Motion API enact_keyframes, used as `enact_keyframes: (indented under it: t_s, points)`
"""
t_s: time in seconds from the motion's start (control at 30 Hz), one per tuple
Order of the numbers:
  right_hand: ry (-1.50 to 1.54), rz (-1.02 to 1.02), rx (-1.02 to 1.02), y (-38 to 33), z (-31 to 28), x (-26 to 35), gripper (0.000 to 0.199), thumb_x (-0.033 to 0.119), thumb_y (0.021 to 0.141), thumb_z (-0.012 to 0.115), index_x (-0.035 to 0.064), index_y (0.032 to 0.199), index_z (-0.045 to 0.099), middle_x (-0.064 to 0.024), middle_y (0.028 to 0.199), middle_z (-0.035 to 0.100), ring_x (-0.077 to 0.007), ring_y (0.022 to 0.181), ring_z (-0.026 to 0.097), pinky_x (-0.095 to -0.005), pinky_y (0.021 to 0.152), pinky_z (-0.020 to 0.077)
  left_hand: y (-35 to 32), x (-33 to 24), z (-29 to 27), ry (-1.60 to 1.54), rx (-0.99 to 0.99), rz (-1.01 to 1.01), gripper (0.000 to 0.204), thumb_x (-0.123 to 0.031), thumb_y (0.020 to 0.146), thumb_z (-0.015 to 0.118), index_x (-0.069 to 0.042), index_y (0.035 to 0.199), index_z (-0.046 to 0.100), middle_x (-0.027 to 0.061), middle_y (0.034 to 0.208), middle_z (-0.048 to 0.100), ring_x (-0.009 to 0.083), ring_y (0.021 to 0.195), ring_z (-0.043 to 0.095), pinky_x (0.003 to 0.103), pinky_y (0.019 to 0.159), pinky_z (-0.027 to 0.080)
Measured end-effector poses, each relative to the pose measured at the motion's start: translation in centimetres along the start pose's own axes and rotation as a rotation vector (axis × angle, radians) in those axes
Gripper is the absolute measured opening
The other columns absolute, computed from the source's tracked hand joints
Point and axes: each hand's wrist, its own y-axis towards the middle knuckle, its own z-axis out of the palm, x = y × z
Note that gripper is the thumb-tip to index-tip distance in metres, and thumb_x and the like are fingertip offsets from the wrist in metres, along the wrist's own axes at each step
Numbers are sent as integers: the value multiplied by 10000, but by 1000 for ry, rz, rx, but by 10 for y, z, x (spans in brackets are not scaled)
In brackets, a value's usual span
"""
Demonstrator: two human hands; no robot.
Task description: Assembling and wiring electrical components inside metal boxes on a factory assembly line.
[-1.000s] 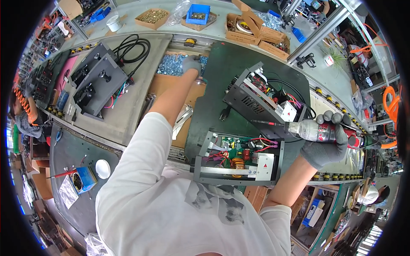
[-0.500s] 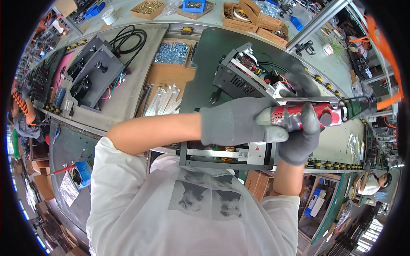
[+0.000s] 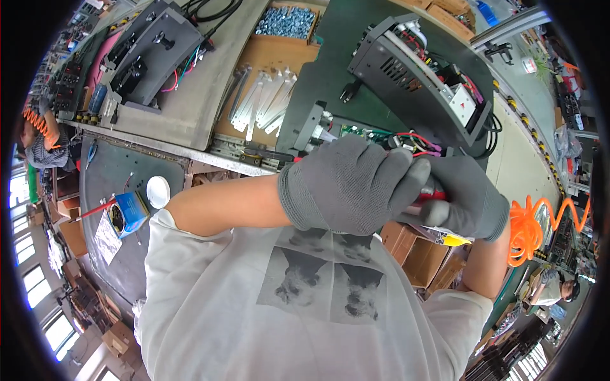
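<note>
My gloved right hand (image 3: 473,197) is closed around a red air tool (image 3: 432,190), most of which the fingers hide. Against it, my gloved left hand (image 3: 356,184) makes a fist at the tool's left end. Whatever lies inside that fist is hidden. Both hands are in front of my chest, over the near edge of the bench. Just beyond them a metal chassis with a green circuit board (image 3: 356,131) and red wires is partly covered by the gloves. Farther back stands a dark grey slotted housing (image 3: 406,79) with wiring exposed.
An orange coiled hose (image 3: 526,232) hangs at right. Metal strips (image 3: 264,101) and a box of small metal fasteners (image 3: 286,22) sit at the back left, beside another grey housing (image 3: 152,57). A blue box (image 3: 130,213) and white lid (image 3: 158,192) lie left. Other people are farther off.
The view has tilted down toward my body. My hands and the air tool have come nearer my chest, and my left hand has closed into a fist. More of the chassis shows.
</note>
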Motion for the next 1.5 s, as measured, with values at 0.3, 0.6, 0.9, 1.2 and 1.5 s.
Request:
enact_keyframes:
  t_s: [0.3, 0.6, 0.9, 1.2, 1.5]
  points:
    - [-76, 78, -87, 5, -8, -40, 566, 288, 510, 877, 10, 945, 645, -144, 745, 657, -334, 648, 643, -367, 632, 517, -72, 49, -28, -146, -300, -51, 339, -426, 839, 674, -114, 966, 646, 5, 896, 654, 189, 844, 607, 329, 752, 501]
    - [-159, 202, 224, 17, -24, -44, 516, 292, 447, 852, 61, 869, 666, -127, 670, 625, -355, 609, 623, -386, 569, 489, -126, 16, 0, -398, 303, -723, 1196, -853, 693, 575, 94, 1402, 401, 382, 1446, 287, 557, 1352, 283, 614, 1088, 267]
    - [-285, 150, 265, 39, -13, -37, 559, 275, 418, 834, 60, 911, 681, -98, 654, 622, -304, 573, 597, -392, 543, 462, -130, 28, 19, -463, 181, -635, 1030, -758, 685, 649, 73, 1277, 512, 316, 1343, 427, 461, 1183, 438, 579, 977, 369]
    - [-215, 148, 160, 37, -2, -34, 535, 233, 433, 825, 60, 916, 673, -92, 658, 627, -299, 558, 585, -386, 514, 451, -135, 27, 25, -373, 128, -559, 825, -627, 747, 639, 63, 1193, 560, 260, 1260, 499, 395, 1098, 496, 551, 920, 413]
    - [-415, 103, 75, 33, 3, -28, 570, 215, 422, 805, 57, 952, 666, -93, 665, 604, -289, 572, 550, -398, 493, 415, -133, 27, 30, -260, 52, -524, 597, -434, 750, 630, 45, 1107, 626, 209, 1200, 580, 346, 1015, 560, 516, 908, 428]
